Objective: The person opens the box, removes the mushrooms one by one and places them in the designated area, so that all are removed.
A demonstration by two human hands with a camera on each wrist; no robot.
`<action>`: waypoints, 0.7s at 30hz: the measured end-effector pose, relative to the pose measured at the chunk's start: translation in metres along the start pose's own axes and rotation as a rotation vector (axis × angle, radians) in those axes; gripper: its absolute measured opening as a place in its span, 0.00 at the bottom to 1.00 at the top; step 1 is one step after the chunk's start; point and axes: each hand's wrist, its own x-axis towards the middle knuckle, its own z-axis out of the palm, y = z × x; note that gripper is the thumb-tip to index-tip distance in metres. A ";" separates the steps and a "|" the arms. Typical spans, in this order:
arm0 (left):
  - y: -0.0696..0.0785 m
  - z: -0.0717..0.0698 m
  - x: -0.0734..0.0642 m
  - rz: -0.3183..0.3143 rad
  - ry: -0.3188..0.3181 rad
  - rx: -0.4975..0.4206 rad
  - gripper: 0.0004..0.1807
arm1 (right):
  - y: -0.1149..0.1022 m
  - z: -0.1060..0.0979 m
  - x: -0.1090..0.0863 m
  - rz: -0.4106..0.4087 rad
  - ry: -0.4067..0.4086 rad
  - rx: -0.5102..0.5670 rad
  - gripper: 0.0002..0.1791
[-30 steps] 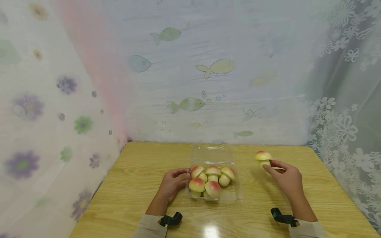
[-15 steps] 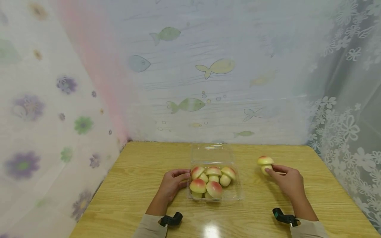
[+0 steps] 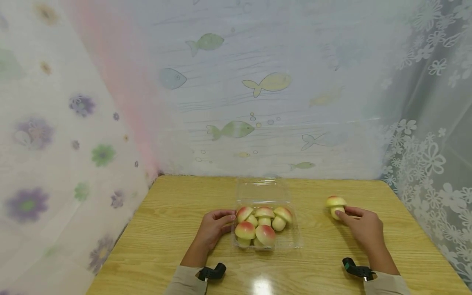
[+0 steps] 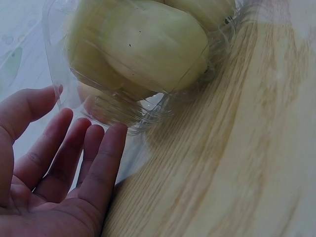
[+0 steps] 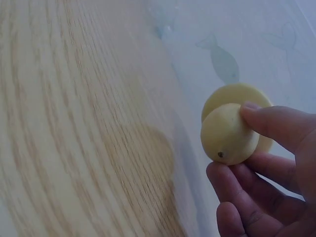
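In the head view, a clear plastic clamshell box [image 3: 293, 241] stands with its lid [image 3: 263, 190] folded back. Inside sit several yellow toy mushrooms [image 3: 245, 230] with red-tinged caps. My left hand [image 3: 214, 227] is at the box's left side, thumb and fingertips pinching its rim; in the left wrist view the fingers are nearly straight along the plastic wall. To the right, my right hand [image 3: 365, 227] holds another toy mushroom [image 3: 335, 201] by the stem, cap up, between thumb and fingers. The right wrist view shows the stem's round base [image 5: 229, 136] with a small dark spot.
The wood-grain table [image 3: 173, 196] reaches back to a curtain [image 3: 265, 135] printed with fish. Flowered drapes hang at the left [image 3: 66, 164] and right. Each wrist wears a black camera mount [image 3: 214, 271].
My right hand has moved right and slightly nearer with the toy mushroom, away from the box. The left hand stays at the box, which has shifted very slightly right.
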 end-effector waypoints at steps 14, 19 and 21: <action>0.001 0.000 -0.001 -0.014 -0.001 -0.003 0.16 | -0.015 0.024 -0.003 -0.065 -0.083 -0.021 0.46; 0.001 0.000 -0.001 -0.009 -0.007 0.000 0.16 | -0.017 0.027 -0.005 -0.058 -0.076 -0.023 0.44; 0.001 0.000 -0.001 -0.009 -0.007 0.002 0.16 | -0.018 0.028 -0.006 -0.058 -0.072 -0.024 0.43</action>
